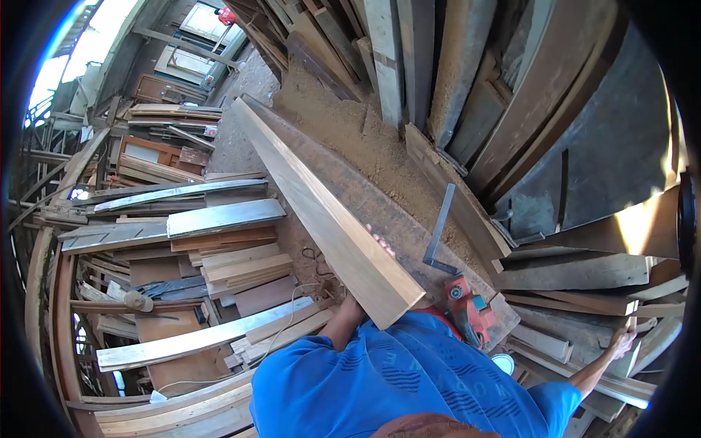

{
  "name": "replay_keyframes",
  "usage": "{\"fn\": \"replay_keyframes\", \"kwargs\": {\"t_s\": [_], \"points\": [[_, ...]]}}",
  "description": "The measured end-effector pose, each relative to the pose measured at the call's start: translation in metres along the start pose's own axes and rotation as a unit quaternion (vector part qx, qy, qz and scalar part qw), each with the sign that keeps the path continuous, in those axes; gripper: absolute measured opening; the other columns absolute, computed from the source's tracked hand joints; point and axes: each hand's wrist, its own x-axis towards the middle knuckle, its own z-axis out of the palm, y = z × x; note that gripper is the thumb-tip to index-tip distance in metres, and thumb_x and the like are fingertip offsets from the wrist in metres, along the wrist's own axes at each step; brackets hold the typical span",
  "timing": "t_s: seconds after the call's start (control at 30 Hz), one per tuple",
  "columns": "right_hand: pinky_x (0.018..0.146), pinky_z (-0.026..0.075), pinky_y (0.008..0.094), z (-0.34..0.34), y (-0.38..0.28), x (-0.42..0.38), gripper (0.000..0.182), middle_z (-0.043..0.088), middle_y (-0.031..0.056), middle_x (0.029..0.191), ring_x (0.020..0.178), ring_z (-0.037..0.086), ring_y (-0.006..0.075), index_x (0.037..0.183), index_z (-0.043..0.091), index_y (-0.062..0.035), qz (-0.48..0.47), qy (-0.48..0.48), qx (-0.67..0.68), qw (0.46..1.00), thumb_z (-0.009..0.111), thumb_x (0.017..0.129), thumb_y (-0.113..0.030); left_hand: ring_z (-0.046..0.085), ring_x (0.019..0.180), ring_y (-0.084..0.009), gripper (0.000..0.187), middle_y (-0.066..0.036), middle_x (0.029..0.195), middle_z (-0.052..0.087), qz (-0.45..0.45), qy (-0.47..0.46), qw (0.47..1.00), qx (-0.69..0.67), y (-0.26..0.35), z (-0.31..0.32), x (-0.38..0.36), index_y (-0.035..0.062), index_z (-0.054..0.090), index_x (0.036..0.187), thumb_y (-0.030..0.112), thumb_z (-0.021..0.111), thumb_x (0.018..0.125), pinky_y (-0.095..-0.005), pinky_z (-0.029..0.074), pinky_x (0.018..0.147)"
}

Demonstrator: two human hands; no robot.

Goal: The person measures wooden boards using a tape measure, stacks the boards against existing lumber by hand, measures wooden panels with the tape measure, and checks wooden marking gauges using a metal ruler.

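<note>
A long, squared wooden beam (314,212) slants from the upper left down to my chest, its end face close to my blue shirt. My left hand (381,241) is wrapped under the beam, and only its fingertips show along the far edge. Far out to the right, my right hand (621,344) is at the ends of stacked boards, with its fingers closed; what they grip, if anything, is too small to make out. A metal carpenter's square (439,228) lies on the sawdust-covered bench plank (332,171). Beside it, near my body, sits a red electric planer (469,310).
Piled boards (226,219) fill the left side, with a pale cable (292,306) running over them. Tall planks (416,66) lean at the upper right. Sawdust (372,157) lies beyond the bench. A round white-topped object (504,363) is by my right side.
</note>
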Motion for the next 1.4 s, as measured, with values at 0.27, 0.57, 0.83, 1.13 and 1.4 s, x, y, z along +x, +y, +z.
{"fn": "replay_keyframes", "kwargs": {"t_s": [0.27, 0.57, 0.83, 1.13, 1.4], "points": [[0.086, 0.045, 0.0483, -0.026, -0.011, -0.154, 0.028, 0.061, 0.0189, 0.109, 0.100, 0.061, 0.0372, 0.111, 0.055, -0.0076, -0.151, 0.006, 0.189, 0.970, 0.054, 0.094, -0.029, 0.054, 0.102, -0.0342, 0.111, -0.018, 0.110, 0.055, 0.044, 0.043, 0.998, 0.020, -0.006, 0.047, -0.023, 0.0039, 0.042, 0.140, 0.091, 0.037, 0.070, -0.0520, 0.044, 0.096], [0.075, 0.050, 0.0317, -0.140, -0.204, -0.369, 0.040, 0.062, 0.0099, 0.114, 0.092, 0.059, 0.0181, 0.126, 0.057, -0.0009, -0.166, -0.364, 0.534, 0.745, 0.057, 0.098, -0.030, 0.058, 0.099, -0.0396, 0.107, -0.024, 0.113, 0.056, 0.069, 0.045, 0.994, 0.066, 0.060, 0.047, -0.108, 0.0008, 0.043, 0.137, 0.088, 0.030, 0.076, -0.0557, 0.049, 0.087], [0.071, 0.052, 0.0355, -0.207, -0.368, -0.636, 0.038, 0.064, 0.0103, 0.106, 0.085, 0.063, 0.0233, 0.124, 0.057, -0.0066, -0.098, -0.715, 0.593, 0.356, 0.058, 0.098, -0.035, 0.060, 0.105, -0.0423, 0.105, -0.028, 0.118, 0.056, 0.075, 0.009, 0.996, 0.050, 0.131, 0.041, -0.204, -0.0009, 0.040, 0.140, 0.085, 0.036, 0.080, -0.0568, 0.050, 0.090], [0.068, 0.053, 0.0356, -0.302, -0.395, -0.835, 0.041, 0.064, 0.0113, 0.101, 0.081, 0.064, 0.0229, 0.125, 0.056, -0.0066, -0.249, -0.804, 0.461, 0.281, 0.062, 0.096, -0.035, 0.063, 0.108, -0.0288, 0.070, -0.019, 0.122, 0.060, 0.099, 0.163, 0.949, 0.252, 0.197, 0.012, -0.306, -0.0047, 0.042, 0.138, 0.033, 0.060, 0.082, -0.0414, 0.051, 0.094], [0.067, 0.056, 0.0315, -0.325, -0.390, -0.898, 0.043, 0.064, 0.0112, 0.100, 0.080, 0.066, 0.0198, 0.126, 0.056, -0.0006, -0.294, -0.811, 0.442, 0.247, 0.065, 0.095, -0.029, 0.059, 0.114, -0.0298, 0.071, -0.020, 0.125, 0.058, 0.062, 0.190, 0.959, 0.199, 0.189, 0.003, -0.325, -0.0043, 0.040, 0.139, 0.029, 0.059, 0.080, -0.0418, 0.047, 0.099]]}}
